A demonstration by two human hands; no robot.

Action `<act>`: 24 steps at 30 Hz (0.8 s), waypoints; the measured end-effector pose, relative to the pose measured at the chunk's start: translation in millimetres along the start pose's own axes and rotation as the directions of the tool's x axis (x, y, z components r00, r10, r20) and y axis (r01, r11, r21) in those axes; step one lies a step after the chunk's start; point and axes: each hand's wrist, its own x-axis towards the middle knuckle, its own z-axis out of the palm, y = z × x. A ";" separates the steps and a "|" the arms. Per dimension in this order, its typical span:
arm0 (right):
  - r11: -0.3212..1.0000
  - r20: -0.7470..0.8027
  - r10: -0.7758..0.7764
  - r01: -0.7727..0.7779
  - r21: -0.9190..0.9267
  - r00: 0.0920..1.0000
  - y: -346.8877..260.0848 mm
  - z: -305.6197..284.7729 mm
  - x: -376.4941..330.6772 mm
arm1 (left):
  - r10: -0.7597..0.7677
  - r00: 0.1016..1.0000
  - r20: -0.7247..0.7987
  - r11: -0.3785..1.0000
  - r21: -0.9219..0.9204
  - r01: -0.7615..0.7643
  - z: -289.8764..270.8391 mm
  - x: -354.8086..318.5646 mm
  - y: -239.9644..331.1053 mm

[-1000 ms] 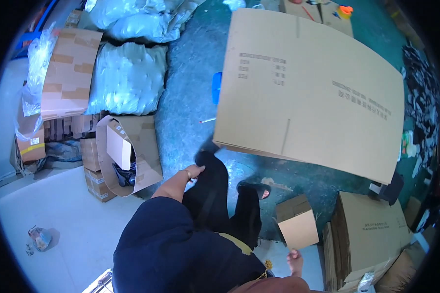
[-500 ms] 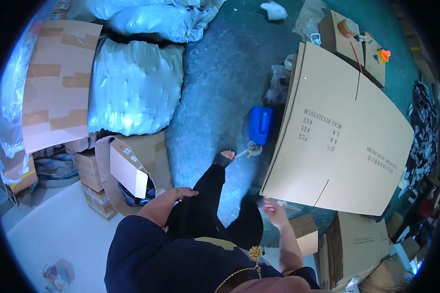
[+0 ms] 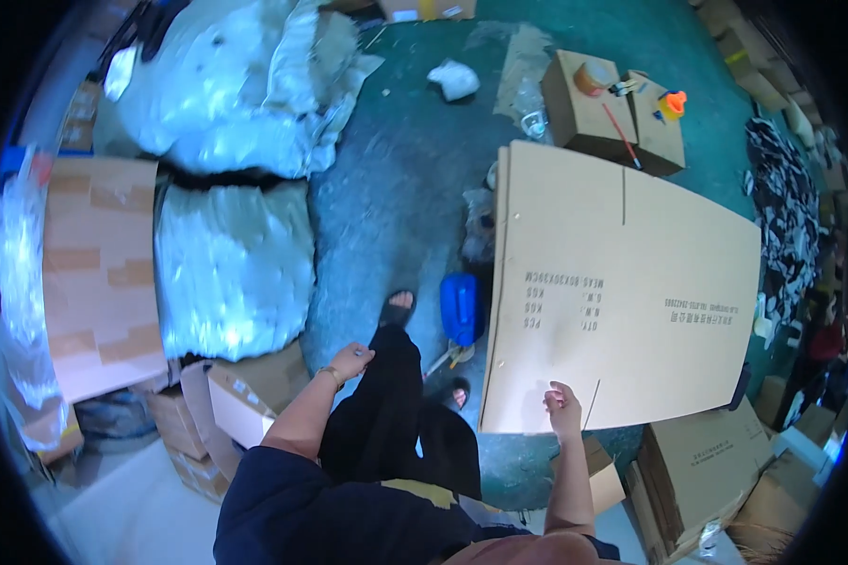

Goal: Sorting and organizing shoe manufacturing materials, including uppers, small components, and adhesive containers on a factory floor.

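Observation:
My left hand (image 3: 352,360) hangs beside my left thigh, its fingers curled in and nothing visible in them. A bracelet circles that wrist. My right hand (image 3: 562,411) is over the near edge of a large flat cardboard sheet (image 3: 631,320), its fingers loosely bent and apart, with nothing seen in them. Whether it touches the cardboard I cannot tell. The sheet is brown, printed with dark text, and lies on top of at least one more sheet. A blue plastic jug (image 3: 460,309) stands on the floor just left of it.
Large silvery wrapped bales (image 3: 236,268) and a taped cardboard panel (image 3: 102,264) line the left side. Boxes (image 3: 589,104) holding a tape roll (image 3: 593,78) and an orange item (image 3: 673,102) stand beyond the sheet. Folded cartons (image 3: 702,471) lean at the near right. A white bag (image 3: 453,81) lies ahead.
I have stepped forward, and my view has shifted. My right hand has moved from beside the sheet's near left corner to over its near edge. My left hand has curled its fingers.

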 end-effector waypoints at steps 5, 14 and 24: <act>0.897 -0.172 0.264 -0.176 0.406 0.949 -35.0 28.2 81.5 | 0.157 0.985 0.075 0.947 -0.296 -0.128 13.6 122.2 190.1; 0.912 -0.362 0.330 -0.394 -0.117 0.872 -82.5 55.7 162.2 | 0.638 0.769 -0.032 0.744 0.282 -0.605 21.9 365.5 516.8; 0.797 -0.280 0.527 -0.581 -0.165 0.802 -100.2 47.4 162.2 | 0.481 0.867 0.127 0.874 -0.145 -0.464 47.2 366.6 576.9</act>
